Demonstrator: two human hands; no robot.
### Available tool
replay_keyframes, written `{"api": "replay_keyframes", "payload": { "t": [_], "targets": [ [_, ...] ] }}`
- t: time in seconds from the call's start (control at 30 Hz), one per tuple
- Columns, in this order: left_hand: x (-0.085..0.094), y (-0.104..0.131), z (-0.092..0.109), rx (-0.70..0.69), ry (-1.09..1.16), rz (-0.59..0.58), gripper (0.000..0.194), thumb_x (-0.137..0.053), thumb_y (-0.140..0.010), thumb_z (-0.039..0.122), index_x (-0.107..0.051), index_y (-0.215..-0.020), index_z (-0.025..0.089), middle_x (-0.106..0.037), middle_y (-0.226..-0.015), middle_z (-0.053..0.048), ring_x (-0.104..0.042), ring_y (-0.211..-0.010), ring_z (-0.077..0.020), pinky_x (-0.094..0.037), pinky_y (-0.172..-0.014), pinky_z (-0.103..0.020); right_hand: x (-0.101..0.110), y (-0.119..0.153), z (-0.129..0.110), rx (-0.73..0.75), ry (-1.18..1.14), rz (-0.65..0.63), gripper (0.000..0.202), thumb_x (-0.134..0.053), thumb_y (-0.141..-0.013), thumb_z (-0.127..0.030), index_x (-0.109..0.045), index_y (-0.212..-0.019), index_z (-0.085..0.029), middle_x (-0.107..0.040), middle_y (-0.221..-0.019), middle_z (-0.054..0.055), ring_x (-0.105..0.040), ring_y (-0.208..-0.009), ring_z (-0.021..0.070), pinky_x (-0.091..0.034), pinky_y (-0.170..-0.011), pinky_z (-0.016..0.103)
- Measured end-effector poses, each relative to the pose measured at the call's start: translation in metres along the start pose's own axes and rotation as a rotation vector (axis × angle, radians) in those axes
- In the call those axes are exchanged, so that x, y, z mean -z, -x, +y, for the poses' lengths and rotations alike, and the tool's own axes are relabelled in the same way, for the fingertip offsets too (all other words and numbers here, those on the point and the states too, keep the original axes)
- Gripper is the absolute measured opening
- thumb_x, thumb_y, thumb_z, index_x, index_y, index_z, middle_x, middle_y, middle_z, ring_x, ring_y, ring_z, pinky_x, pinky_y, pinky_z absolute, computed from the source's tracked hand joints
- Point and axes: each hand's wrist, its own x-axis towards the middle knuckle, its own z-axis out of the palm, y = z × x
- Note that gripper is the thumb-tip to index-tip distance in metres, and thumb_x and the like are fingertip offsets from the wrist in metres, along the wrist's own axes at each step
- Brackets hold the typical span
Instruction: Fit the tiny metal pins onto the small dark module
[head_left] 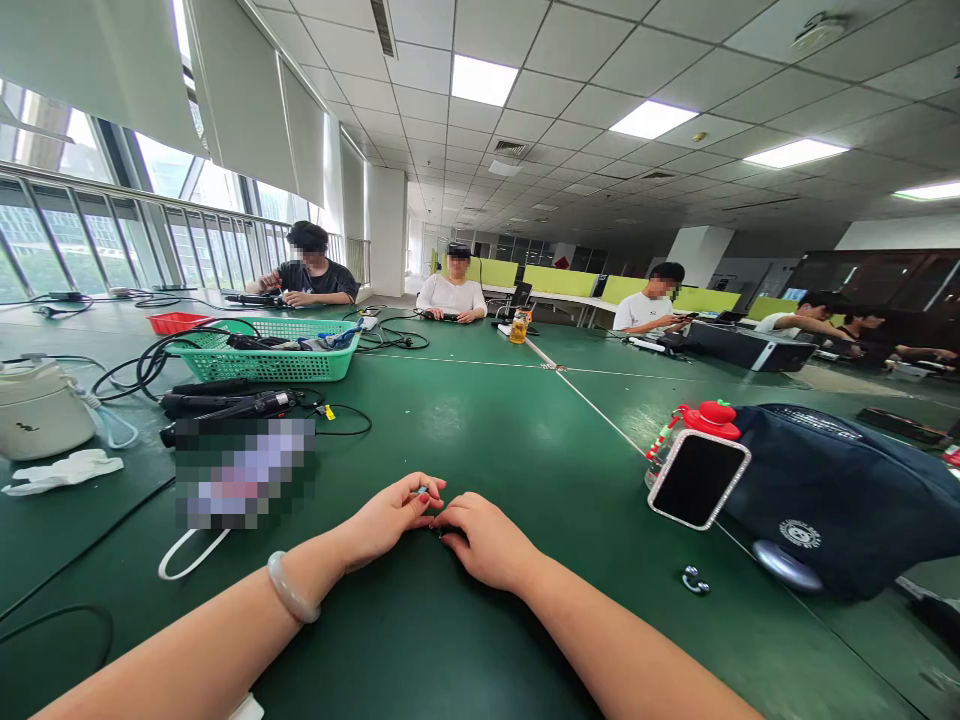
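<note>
Presently holding left hand point(394, 515) and right hand point(484, 535) close together with curled fingers, at the near middle of the green table point(450, 430), around a small dark piece point(437, 530) barely showing between fingertips. Cannot tell whether clamped on it or only touching it with either hand. Could lose the piece by pinching too loosely, then struggle to spot it against dark green. Could also block the view by curling the right hand further over. Might snag the white strap point(193, 553) at left by sliding the left arm outward, or topple the phone point(700, 480), tilted upright at right, by swinging the right arm wide.
</note>
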Motion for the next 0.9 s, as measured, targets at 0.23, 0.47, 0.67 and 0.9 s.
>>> {"api": "replay_keyframes", "payload": {
  "t": [0.23, 0.47, 0.67, 0.9],
  "targets": [
    [-0.0005, 0.0004, 0.0026, 0.001, 0.054, -0.017, 0.03, -0.054, -0.077, 0.046, -0.053, -0.087, 0.018, -0.043, -0.124, -0.008, -0.047, -0.109, -0.0195, -0.042, -0.095, -0.038, -0.0006, 0.0003, -0.0003, 0.008, 0.012, 0.008, 0.022, -0.045, -0.085, -0.014, -0.063, -0.096, -0.021, -0.061, -0.088, 0.004, -0.052, -0.086, 0.0152, -0.042, -0.079, 0.026],
    [-0.0039, 0.003, 0.0092, 0.024, 0.115, -0.027, 0.029, -0.061, -0.073, 0.043, -0.057, -0.082, 0.016, -0.044, -0.122, -0.007, -0.047, -0.111, -0.0199, -0.038, -0.099, -0.037, -0.0004, -0.0007, -0.0009, -0.002, 0.014, 0.019, 0.02, -0.045, -0.086, -0.017, -0.063, -0.094, -0.021, -0.061, -0.086, 0.004, -0.053, -0.084, 0.0145, -0.042, -0.078, 0.026],
    [-0.0017, 0.0, 0.0049, 0.066, 0.135, -0.042, 0.034, -0.062, -0.073, 0.041, -0.056, -0.095, 0.017, -0.061, -0.094, -0.004, -0.057, -0.094, -0.0147, -0.037, -0.099, -0.036, -0.0028, -0.0033, 0.0004, -0.019, 0.001, 0.046, 0.02, -0.045, -0.086, -0.015, -0.064, -0.091, -0.02, -0.062, -0.084, 0.004, -0.054, -0.083, 0.014, -0.042, -0.078, 0.025],
    [0.0003, -0.0009, 0.0023, 0.062, 0.124, -0.069, 0.033, -0.06, -0.074, 0.042, -0.055, -0.095, 0.017, -0.064, -0.089, -0.004, -0.058, -0.09, -0.0138, -0.038, -0.096, -0.035, -0.0036, -0.0055, -0.0008, -0.045, -0.028, 0.079, 0.018, -0.045, -0.084, -0.014, -0.063, -0.081, -0.018, -0.061, -0.075, 0.002, -0.053, -0.075, 0.0135, -0.041, -0.071, 0.025]
  ]
}}
